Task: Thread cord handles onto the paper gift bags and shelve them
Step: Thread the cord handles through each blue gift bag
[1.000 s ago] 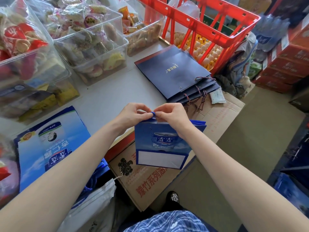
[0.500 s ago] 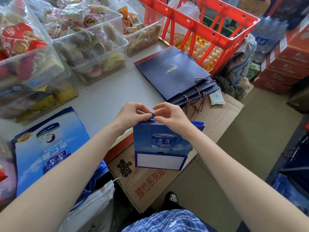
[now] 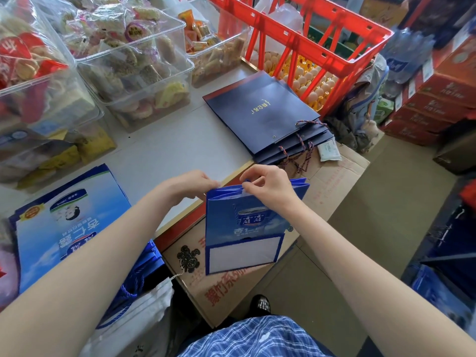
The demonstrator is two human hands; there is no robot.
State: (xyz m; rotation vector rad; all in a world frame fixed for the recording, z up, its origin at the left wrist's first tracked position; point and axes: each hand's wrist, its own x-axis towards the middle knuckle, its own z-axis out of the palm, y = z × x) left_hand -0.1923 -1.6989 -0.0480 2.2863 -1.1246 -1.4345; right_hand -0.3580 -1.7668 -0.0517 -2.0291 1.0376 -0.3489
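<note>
A small blue paper gift bag [image 3: 239, 228] hangs in the air in front of me, its white bottom panel facing the camera. My left hand [image 3: 190, 184] grips the bag's top left corner. My right hand [image 3: 268, 185] pinches a blue cord [image 3: 246, 181] at the bag's top edge, a little right of the left hand. A flat stack of matching light-blue bags [image 3: 64, 222] lies on the table at my left, with blue cords [image 3: 131, 287] hanging off its near edge.
Dark navy bags [image 3: 262, 112] with twisted handles lie stacked at the table's far right corner. Clear snack bins [image 3: 134, 60] line the back. A red crate [image 3: 304, 39] stands over eggs. A cardboard box [image 3: 257, 287] sits below the table edge; red cartons [image 3: 438, 99] at right.
My hands have drawn apart: the left moved to the bag's left corner, the right stays at the cord. The bag's top now gapes open and the bag has tilted slightly.
</note>
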